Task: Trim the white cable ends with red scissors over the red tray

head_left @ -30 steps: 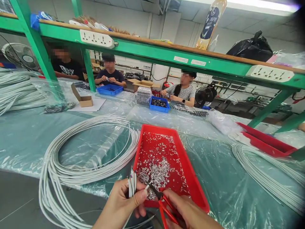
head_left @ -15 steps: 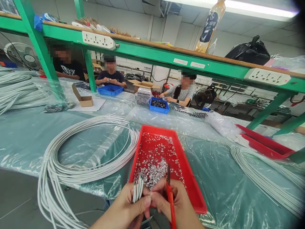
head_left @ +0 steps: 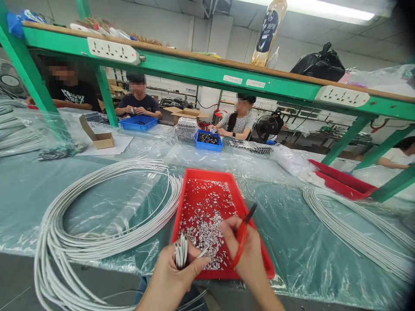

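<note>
My left hand [head_left: 175, 276] is closed around a small bunch of white cable ends [head_left: 180, 255] that stick up above the fingers. One cable end [head_left: 202, 252] juts out to the right, toward my right hand [head_left: 244, 255]. That hand grips red-handled scissors [head_left: 242, 235], blades pointing up and to the right. Both hands hover over the near end of a red tray [head_left: 256, 235] littered with silvery scraps [head_left: 204, 220]. A big coil of white cable [head_left: 97, 216] lies on the plastic-covered bench to the left and hangs over its edge.
More white cable [head_left: 353, 233] lies at the right, by stacked red trays [head_left: 343, 183]. Across the bench several people work beside blue trays [head_left: 208, 141], an open cardboard box [head_left: 97, 136] and a fan [head_left: 267, 126]. A green shelf [head_left: 201, 67] with socket strips runs overhead.
The scissors have swung from pointing left at the cable ends to pointing up and right. My right hand rose over the tray. The view shifted rightward, showing another person at far right.
</note>
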Tool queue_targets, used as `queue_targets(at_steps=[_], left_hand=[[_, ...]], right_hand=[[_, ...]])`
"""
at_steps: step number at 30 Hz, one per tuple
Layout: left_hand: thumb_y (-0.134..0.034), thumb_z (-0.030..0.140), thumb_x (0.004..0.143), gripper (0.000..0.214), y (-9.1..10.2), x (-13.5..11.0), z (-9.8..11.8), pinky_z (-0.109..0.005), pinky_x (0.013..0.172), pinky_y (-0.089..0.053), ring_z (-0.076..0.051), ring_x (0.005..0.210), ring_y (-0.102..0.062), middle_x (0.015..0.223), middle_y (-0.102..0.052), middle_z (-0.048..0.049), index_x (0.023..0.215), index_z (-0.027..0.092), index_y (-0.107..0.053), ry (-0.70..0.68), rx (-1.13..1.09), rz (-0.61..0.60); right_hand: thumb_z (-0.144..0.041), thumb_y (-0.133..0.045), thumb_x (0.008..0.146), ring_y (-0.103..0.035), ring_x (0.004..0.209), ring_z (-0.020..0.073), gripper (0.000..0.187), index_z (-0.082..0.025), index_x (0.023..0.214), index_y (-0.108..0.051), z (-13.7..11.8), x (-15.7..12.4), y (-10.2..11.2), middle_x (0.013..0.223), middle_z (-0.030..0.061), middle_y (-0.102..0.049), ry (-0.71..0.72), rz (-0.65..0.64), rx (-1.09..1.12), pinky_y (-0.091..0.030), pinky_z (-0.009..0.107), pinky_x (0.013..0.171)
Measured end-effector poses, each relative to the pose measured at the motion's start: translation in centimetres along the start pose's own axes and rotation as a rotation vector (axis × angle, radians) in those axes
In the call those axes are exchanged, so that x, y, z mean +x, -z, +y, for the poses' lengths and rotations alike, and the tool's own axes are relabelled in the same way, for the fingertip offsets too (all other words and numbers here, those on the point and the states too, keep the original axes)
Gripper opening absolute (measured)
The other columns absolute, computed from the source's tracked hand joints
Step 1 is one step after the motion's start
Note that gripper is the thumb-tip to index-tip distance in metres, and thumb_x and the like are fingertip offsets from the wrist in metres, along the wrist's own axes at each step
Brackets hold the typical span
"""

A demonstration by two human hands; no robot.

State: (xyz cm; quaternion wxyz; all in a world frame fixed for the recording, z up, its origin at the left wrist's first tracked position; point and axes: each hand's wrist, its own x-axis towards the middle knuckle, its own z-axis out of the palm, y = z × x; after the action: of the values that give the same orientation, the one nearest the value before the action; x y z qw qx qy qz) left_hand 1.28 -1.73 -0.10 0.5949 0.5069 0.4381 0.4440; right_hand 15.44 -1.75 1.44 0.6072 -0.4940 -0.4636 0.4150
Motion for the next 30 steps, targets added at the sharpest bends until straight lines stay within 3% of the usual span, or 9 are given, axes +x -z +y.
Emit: queue_targets(at_steps=[3,7,13,19,22,24,27,29,30], left_hand=[[-0.067,0.037,0.063,0.03,0.1,0.1,-0.2,-0.016,0.036,-0.023,-0.004,0.032,-0.031,0.04,-0.036,0.0094,0.061,0.014,-0.05,0.029,-0.069,-0.051],[-0.07,0.043,0.064,0.035,0.3,0.2,-0.2,-0.014,0.035,-0.023,-0.002,0.032,-0.032,0.041,-0.043,0.006,0.06,0.011,-0.057,0.006,-0.125,-0.134],[-0.077,0.041,0.058,0.038,0.3,0.2,-0.3,-0.014,0.04,-0.034,-0.005,0.043,-0.041,0.052,-0.052,0.0015,0.056,0.012,-0.052,-0.079,-0.233,-0.161],[-0.072,0.053,0.06,0.046,1.3,-0.1,-0.6,-0.012,0.031,-0.022,-0.004,0.03,-0.039,0.041,-0.04,0.0072,0.06,0.013,-0.047,0.158,-0.177,-0.277],[-0.066,0.057,0.064,0.046,1.8,0.2,-0.7,-0.015,0.035,-0.028,-0.008,0.037,-0.049,0.05,-0.051,0.0018,0.067,0.013,-0.054,0.182,-0.131,-0.274],[-0.063,0.058,0.067,0.046,2.0,0.7,-0.8,-0.019,0.048,-0.039,-0.011,0.052,-0.054,0.062,-0.059,-0.0038,0.068,0.012,-0.059,0.047,-0.033,-0.236],[-0.056,0.058,0.074,0.048,2.0,1.2,-1.1,-0.019,0.052,-0.034,-0.009,0.052,-0.044,0.053,-0.052,-0.0014,0.068,0.011,-0.063,-0.081,0.054,-0.223],[-0.049,0.059,0.078,0.048,1.8,1.1,-1.4,-0.019,0.043,-0.022,-0.006,0.042,-0.028,0.045,-0.036,0.0052,0.077,0.012,-0.063,-0.021,-0.071,-0.223],[-0.047,0.059,0.08,0.047,1.8,1.0,-1.5,-0.019,0.041,-0.017,-0.005,0.04,-0.021,0.044,-0.03,0.0071,0.081,0.014,-0.062,0.021,-0.164,-0.231]], right_hand=[[-0.041,-0.066,0.073,-0.036,0.045,0.0084,0.031,-0.013,0.065,-0.057,-0.6,0.3,1.0,0.048,-0.0026,-0.049,-0.027,-0.18,-0.06,-0.027,0.021,0.046],[-0.029,-0.08,0.058,-0.043,0.052,0.0085,0.031,-0.012,0.07,-0.058,0.4,-0.7,0.6,0.055,-0.0021,-0.055,-0.218,-0.336,0.097,-0.033,0.019,0.052],[-0.068,-0.052,0.065,-0.019,0.031,0.0062,0.054,-0.021,0.048,-0.03,2.4,-1.5,-1.4,0.033,-0.0106,-0.017,-0.445,-0.499,0.259,-0.032,0.025,0.044],[-0.055,-0.062,0.068,-0.031,0.05,0.0085,0.044,-0.018,0.061,-0.041,0.3,0.5,0.2,0.053,-0.0056,-0.037,-0.065,-0.119,-0.117,-0.027,0.021,0.05],[-0.049,-0.053,0.078,-0.038,0.047,0.011,0.038,-0.017,0.059,-0.045,0.2,1.7,2.2,0.048,-0.0028,-0.044,-0.001,-0.171,-0.342,-0.029,0.023,0.05],[-0.04,-0.056,0.078,-0.039,0.047,0.0129,0.036,-0.017,0.053,-0.044,0.8,2.3,3.3,0.046,-0.0015,-0.044,0.024,-0.185,-0.508,-0.028,0.025,0.05],[-0.026,-0.057,0.076,-0.043,0.052,0.0158,0.027,-0.017,0.052,-0.047,1.5,2.7,4.2,0.051,0.0,-0.047,0.079,-0.153,-0.68,-0.031,0.027,0.054],[-0.02,-0.052,0.077,-0.055,0.067,0.0197,0.009,-0.016,0.074,-0.06,1.6,2.7,4.3,0.067,0.0029,-0.059,0.107,-0.197,-0.692,-0.039,0.029,0.066],[-0.018,-0.05,0.078,-0.058,0.078,0.0204,0.017,-0.017,0.091,-0.061,1.5,2.5,4.3,0.08,0.004,-0.062,0.106,-0.242,-0.644,-0.041,0.03,0.074]])
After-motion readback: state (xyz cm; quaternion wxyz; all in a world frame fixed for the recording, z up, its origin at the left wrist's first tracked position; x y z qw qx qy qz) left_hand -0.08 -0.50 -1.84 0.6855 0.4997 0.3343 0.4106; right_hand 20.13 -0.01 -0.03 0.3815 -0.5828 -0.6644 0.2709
